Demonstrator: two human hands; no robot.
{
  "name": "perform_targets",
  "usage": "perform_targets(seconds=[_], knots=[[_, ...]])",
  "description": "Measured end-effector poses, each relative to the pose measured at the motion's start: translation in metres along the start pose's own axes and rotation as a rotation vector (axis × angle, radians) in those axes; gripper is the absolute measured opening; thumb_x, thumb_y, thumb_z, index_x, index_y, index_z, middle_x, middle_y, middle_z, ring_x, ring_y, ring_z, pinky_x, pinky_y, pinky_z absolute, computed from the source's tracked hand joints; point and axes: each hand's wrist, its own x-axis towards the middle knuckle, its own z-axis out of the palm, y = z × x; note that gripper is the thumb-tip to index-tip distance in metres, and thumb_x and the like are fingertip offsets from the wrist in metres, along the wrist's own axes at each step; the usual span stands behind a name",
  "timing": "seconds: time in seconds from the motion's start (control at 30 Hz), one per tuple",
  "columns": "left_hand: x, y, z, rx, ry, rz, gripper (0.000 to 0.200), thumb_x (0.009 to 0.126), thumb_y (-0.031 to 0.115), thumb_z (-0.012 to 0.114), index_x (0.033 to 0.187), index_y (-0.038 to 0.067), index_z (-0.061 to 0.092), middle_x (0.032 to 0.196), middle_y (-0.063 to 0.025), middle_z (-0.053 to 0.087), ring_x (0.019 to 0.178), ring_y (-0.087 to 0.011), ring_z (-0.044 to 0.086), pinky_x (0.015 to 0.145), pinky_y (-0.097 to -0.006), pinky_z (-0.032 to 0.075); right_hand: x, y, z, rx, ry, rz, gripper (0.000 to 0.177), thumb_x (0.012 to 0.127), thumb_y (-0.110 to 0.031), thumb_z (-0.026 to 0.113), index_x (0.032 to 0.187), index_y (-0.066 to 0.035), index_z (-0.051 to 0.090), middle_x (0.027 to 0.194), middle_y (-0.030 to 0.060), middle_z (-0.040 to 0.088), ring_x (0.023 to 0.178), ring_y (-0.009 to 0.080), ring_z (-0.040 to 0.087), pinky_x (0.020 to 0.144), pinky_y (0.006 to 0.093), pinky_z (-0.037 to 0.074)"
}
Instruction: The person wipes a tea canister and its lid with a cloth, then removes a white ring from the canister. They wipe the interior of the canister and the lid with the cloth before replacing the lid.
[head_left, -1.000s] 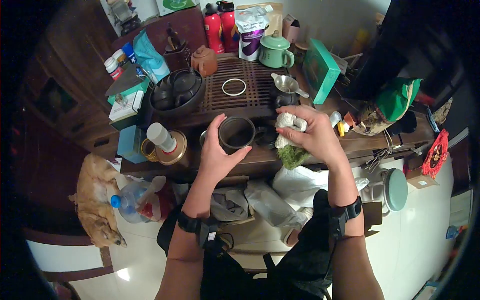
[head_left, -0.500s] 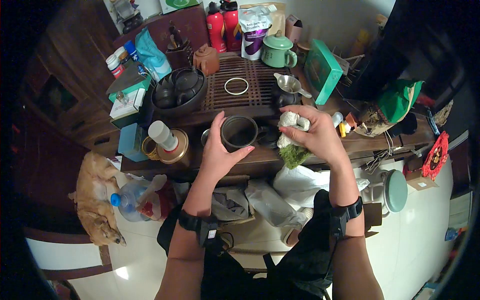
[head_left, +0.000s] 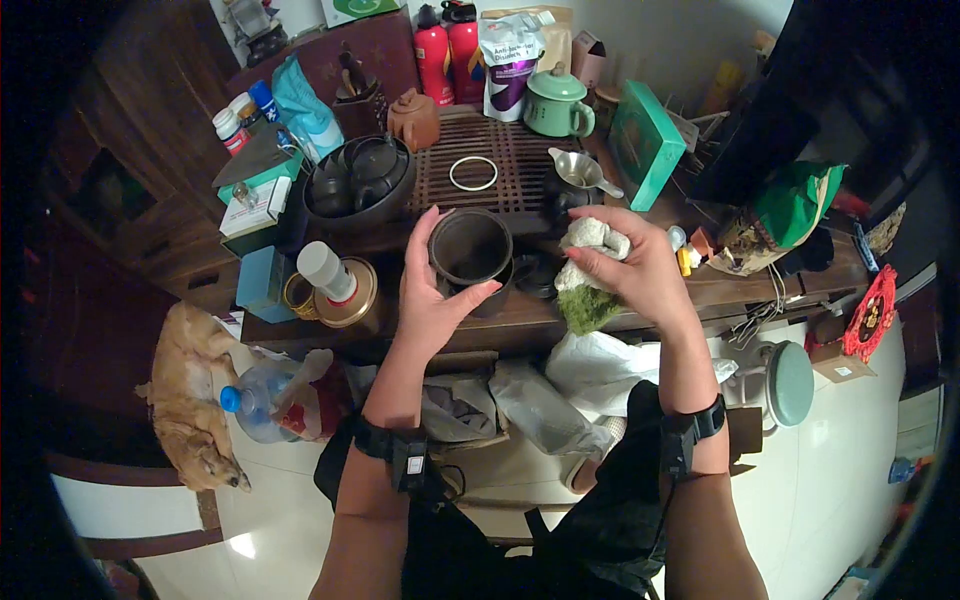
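Note:
A dark, round, empty-looking cup [head_left: 470, 248] is held near the table's front edge, its opening facing up toward the camera. My left hand [head_left: 436, 292] grips it from the left, thumb at the near side and fingers along the far left side. Bunched in my right hand [head_left: 640, 265] is a white and green cloth [head_left: 588, 305], its green end hanging down. Between the hands, small black pieces [head_left: 537, 275] lie on the table. Behind them is a slatted tea tray [head_left: 450, 190] with a white ring [head_left: 473, 173] on it.
A dark bowl of black teaware [head_left: 325, 215] stands left, beside a clay teapot [head_left: 413, 118]. A metal strainer [head_left: 577, 168] and green lidded mug [head_left: 556, 103] are at right. A white-topped container [head_left: 326, 272] is near the left edge. A dog [head_left: 190, 400] lies on the floor.
My left hand has raised and tilted the cup slightly, moving it a little up and left. My right hand and the cloth have shifted slightly.

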Motion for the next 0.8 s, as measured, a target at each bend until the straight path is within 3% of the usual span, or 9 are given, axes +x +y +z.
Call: perform_targets(seconds=[0.07, 0.17, 0.27, 0.3, 0.4, 0.57, 0.63, 0.73, 0.8], knots=[[0.001, 0.010, 0.003, -0.115, 0.021, 0.041, 0.103, 0.064, -0.003, 0.081, 0.145, 0.005, 0.018, 0.141, -0.0148, 0.037, 0.128, -0.0244, 0.043, 0.106, -0.0373, 0.038, 0.001, 0.001, 0.000, 0.170, 0.038, 0.050, 0.031, 0.081, -0.010, 0.075, 0.109, -0.003, 0.064, 0.096, 0.0052, 0.065, 0.084, 0.0104, 0.061, 0.074, 0.0267, 0.050], [0.003, 0.028, 0.005, -0.056, 0.031, 0.148, 0.105, 0.061, 0.000, 0.084, 0.144, 0.005, 0.021, 0.141, -0.0149, 0.038, 0.128, -0.0244, 0.043, 0.108, -0.0383, 0.036, 0.003, 0.000, -0.001, 0.423, 0.119, 0.153, 0.032, 0.083, -0.010, 0.072, 0.113, -0.004, 0.060, 0.097, 0.0042, 0.064, 0.085, 0.0092, 0.060, 0.074, 0.0259, 0.050], [-0.001, 0.054, 0.008, 0.132, 0.004, 0.242, 0.101, 0.060, 0.003, 0.085, 0.142, 0.004, 0.027, 0.140, -0.0143, 0.039, 0.127, -0.0263, 0.044, 0.108, -0.0383, 0.036, 0.005, -0.008, -0.005, 0.633, 0.222, 0.288, 0.041, 0.087, -0.014, 0.068, 0.123, -0.006, 0.050, 0.102, 0.0037, 0.062, 0.089, 0.0106, 0.060, 0.076, 0.0263, 0.050], [-0.002, 0.061, 0.007, 0.315, 0.015, 0.273, 0.097, 0.058, 0.006, 0.086, 0.139, 0.005, 0.033, 0.138, -0.0137, 0.043, 0.126, -0.0291, 0.045, 0.107, -0.0399, 0.035, 0.005, -0.013, -0.011, 0.694, 0.172, 0.330, 0.048, 0.085, -0.011, 0.065, 0.127, -0.006, 0.044, 0.105, 0.0051, 0.061, 0.092, 0.0133, 0.060, 0.080, 0.0273, 0.050], [-0.003, 0.071, 0.008, 0.448, -0.083, 0.375, 0.103, 0.054, 0.004, 0.088, 0.139, 0.004, 0.030, 0.139, -0.0151, 0.040, 0.126, -0.0258, 0.045, 0.106, -0.0377, 0.038, 0.001, -0.025, -0.010, 0.736, 0.164, 0.260, 0.048, 0.081, -0.005, 0.064, 0.125, -0.004, 0.045, 0.107, 0.0072, 0.061, 0.093, 0.0156, 0.061, 0.082, 0.0281, 0.050], [-0.001, 0.087, 0.012, 0.551, -0.083, 0.476, 0.097, 0.053, 0.010, 0.090, 0.135, 0.002, 0.039, 0.134, -0.0135, 0.046, 0.121, -0.0267, 0.048, 0.104, -0.0385, 0.038, -0.014, -0.044, 0.007, 0.437, 0.186, -0.134, 0.047, 0.085, -0.013, 0.071, 0.123, -0.004, 0.046, 0.109, 0.0052, 0.061, 0.098, 0.0120, 0.059, 0.084, 0.0266, 0.049], [-0.002, 0.090, 0.016, 0.502, -0.070, 0.439, 0.094, 0.055, 0.012, 0.089, 0.135, 0.002, 0.041, 0.131, -0.0136, 0.050, 0.119, -0.0295, 0.050, 0.102, -0.0397, 0.038, -0.022, -0.053, 0.016, 0.116, 0.138, -0.319, 0.038, 0.083, -0.011, 0.070, 0.117, -0.004, 0.054, 0.112, 0.0075, 0.062, 0.100, 0.0177, 0.060, 0.086, 0.0312, 0.048], [-0.011, 0.068, 0.023, 0.057, -0.077, 0.222, 0.096, 0.056, 0.018, 0.091, 0.136, 0.001, 0.040, 0.131, -0.0126, 0.050, 0.119, -0.0248, 0.050, 0.101, -0.0360, 0.039, -0.023, -0.066, 0.024, -0.278, 0.010, -0.520, 0.034, 0.082, -0.012, 0.068, 0.113, -0.004, 0.058, 0.114, 0.0125, 0.062, 0.103, 0.0293, 0.060, 0.095, 0.0400, 0.041], [-0.011, 0.056, 0.017, 0.019, -0.137, 0.187, 0.096, 0.056, 0.023, 0.091, 0.135, 0.000, 0.041, 0.131, -0.0112, 0.050, 0.119, -0.0203, 0.049, 0.101, -0.0332, 0.039, -0.024, -0.062, 0.027, -0.380, -0.051, -0.510, 0.037, 0.084, -0.021, 0.066, 0.115, -0.005, 0.056, 0.113, 0.0139, 0.061, 0.105, 0.0317, 0.057, 0.100, 0.0431, 0.034]])
